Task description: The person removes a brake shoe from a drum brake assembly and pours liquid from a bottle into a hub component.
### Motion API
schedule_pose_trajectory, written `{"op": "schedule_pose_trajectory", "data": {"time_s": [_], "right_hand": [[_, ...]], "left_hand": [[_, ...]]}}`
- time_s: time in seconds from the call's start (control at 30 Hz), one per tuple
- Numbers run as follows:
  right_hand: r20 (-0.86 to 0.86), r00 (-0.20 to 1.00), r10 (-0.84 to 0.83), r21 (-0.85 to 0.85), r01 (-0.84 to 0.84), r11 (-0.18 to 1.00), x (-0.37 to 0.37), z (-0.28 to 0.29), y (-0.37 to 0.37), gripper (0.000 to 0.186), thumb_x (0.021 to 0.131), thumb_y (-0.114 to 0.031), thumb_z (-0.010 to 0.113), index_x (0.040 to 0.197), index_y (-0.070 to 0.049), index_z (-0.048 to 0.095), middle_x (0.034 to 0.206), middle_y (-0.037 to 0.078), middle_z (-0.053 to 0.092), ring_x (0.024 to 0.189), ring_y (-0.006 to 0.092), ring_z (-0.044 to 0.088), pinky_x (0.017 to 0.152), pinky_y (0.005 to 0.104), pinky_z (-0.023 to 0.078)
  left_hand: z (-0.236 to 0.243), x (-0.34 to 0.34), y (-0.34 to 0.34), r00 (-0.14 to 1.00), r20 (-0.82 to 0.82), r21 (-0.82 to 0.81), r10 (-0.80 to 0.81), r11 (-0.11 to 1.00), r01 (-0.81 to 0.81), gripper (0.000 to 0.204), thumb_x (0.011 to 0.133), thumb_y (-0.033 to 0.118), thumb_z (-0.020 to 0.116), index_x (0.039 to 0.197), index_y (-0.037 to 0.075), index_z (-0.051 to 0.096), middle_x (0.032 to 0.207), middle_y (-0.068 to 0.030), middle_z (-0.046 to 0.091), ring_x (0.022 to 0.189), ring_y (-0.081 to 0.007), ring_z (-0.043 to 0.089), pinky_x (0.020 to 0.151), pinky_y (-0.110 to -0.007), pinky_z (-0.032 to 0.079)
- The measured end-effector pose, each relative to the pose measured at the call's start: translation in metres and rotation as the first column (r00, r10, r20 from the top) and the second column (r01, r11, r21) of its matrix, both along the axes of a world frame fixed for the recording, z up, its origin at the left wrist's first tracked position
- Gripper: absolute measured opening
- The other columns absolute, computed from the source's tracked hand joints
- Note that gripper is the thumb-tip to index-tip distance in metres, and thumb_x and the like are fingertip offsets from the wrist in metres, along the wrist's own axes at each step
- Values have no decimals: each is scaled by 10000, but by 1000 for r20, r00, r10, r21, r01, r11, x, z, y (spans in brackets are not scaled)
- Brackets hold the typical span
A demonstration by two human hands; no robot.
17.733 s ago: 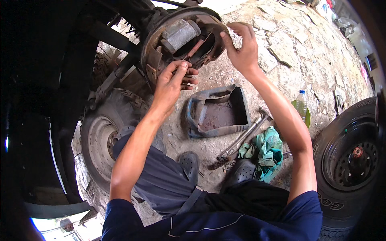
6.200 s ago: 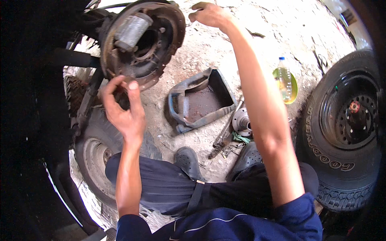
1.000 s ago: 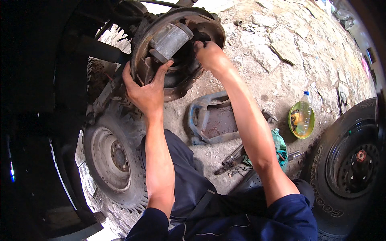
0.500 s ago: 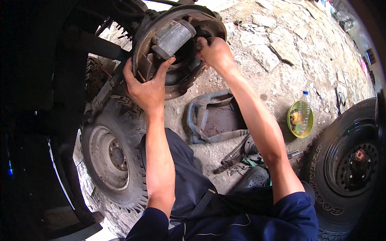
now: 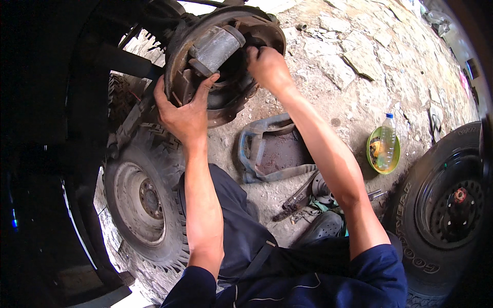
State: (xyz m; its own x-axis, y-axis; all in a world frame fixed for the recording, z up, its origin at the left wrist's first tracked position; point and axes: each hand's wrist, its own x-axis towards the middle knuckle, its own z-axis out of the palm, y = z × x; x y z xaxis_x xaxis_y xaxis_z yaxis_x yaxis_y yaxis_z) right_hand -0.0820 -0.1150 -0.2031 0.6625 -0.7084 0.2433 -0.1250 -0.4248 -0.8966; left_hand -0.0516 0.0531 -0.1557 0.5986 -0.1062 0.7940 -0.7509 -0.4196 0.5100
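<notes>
A rusty brake backing plate [image 5: 222,115] with a grey cylinder [image 5: 217,49] bolted on it hangs at the top centre. My left hand [image 5: 187,110] grips the plate's left side, fingers round the rim and thumb up against the lower end of the cylinder. My right hand [image 5: 268,66] reaches inside the plate's right part, just right of the cylinder, with fingers curled in; what they hold is hidden. Below both hands sits a cut-open plastic container [image 5: 246,159] with brown residue on its bottom.
Dark vehicle bodywork [image 5: 51,154] fills the left, with a tyred wheel [image 5: 134,197] lying below it. Another tyre [image 5: 421,241] lies at right. A green bowl [image 5: 390,167] holds a plastic bottle [image 5: 387,133]. Metal parts [image 5: 321,189], tools [image 5: 295,203] and a rag [image 5: 323,205] lie by my shoe.
Since the oldest views, my right hand has moved into the plate, and my left hand onto its left rim. Over the last second both hands have shifted only slightly.
</notes>
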Motion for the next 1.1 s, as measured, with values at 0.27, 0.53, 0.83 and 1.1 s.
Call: {"op": "schedule_pose_trajectory", "data": {"time_s": [0.27, 0.53, 0.83, 1.1], "right_hand": [[-131, 972, -197, -270, 156, 950, -13, 4, 7, 379, 972, -286, 510, 826, 49, 614, 697, 213, 653, 589, 355, 611, 629, 466, 525], [-60, 993, -105, -270, 85, 959, -3, -2, 4, 285, 939, -204, 530, 822, 44, 609, 744, 223, 668, 685, 392, 645, 700, 451, 543], [-21, 993, 115, 360, -100, 928, -8, 14, -2, 397, 966, -264, 484, 788, 62, 623, 752, 266, 663, 713, 439, 651, 686, 498, 536], [-27, 998, -61, -574, 34, 818, -14, -8, 3, 267, 939, -191, 528, 1014, 63, 555, 956, 279, 666, 842, 419, 664, 753, 469, 548]], "left_hand": [[0, 1, 2, 999, 35, 22, 24, 999, -25, 654, 614, 213, 929, 1091, -80, 590, 1014, -151, 675, 912, -236, 639, 856, -355, 495], [-4, 7, 1, 997, 74, 19, 13, 1000, -14, 768, 566, 328, 946, 1105, -61, 562, 963, -174, 689, 861, -265, 676, 794, -364, 525], [-1, 1, 1, 998, 54, -12, -9, 1000, 10, 608, 621, 160, 924, 1079, -73, 598, 990, -129, 686, 870, -199, 642, 822, -328, 507], [-1, 2, 0, 995, 96, 12, 32, 999, -33, 624, 618, 175, 926, 1082, -80, 597, 983, -137, 687, 868, -213, 645, 830, -331, 503]]}}
